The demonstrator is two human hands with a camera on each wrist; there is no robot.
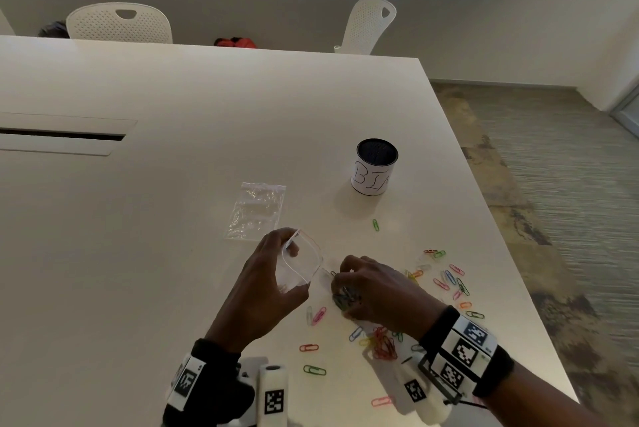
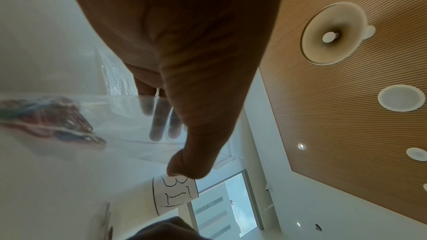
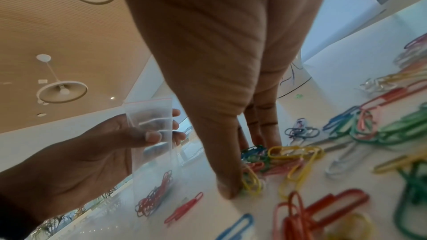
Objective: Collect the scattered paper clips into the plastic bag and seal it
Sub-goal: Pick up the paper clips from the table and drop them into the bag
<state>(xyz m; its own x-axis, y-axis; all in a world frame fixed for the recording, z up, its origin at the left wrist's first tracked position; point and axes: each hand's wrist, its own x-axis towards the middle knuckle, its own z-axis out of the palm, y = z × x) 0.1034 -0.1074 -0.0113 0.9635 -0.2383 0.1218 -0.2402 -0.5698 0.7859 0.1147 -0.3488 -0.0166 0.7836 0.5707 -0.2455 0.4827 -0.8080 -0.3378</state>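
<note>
Nearest, at the table's (image 1: pixel 145 219) front edge: black wristbands with white panels of black square code patterns, not readable as words. Between the wrists, loose paper clips (image 1: pixel 382 347) in red, green, pink, yellow and blue, with more scattered off to the right.

Just beyond, the right hand (image 1: pixel 375 290) low over the table, fingers curled down and pinching a small bunch of clips (image 3: pixel 256 154) against the surface; thumb tip pressed on a yellow clip (image 3: pixel 250 181) in the right wrist view.

Just left of it, the left hand (image 1: pixel 266 288) raised off the table, thumb and fingers gripping a small clear plastic bag (image 1: pixel 301 262) with a red strip along its top, mouth spread wide and turned toward the right hand. Some clips already inside the bag (image 3: pixel 152 198), mostly red, gathered at its bottom.

Farther back, a second clear bag (image 1: pixel 257 210) flat on the table. Beside it to the right, one green clip (image 1: pixel 376 224) lying alone, then a dark cup (image 1: pixel 375 170) wrapped in white paper, hand-lettered "BI" with a further letter cut off by the curve.

Farthest, two white perforated chairs (image 1: pixel 119 23) behind the table, something red (image 1: pixel 235 42) between them.
</note>
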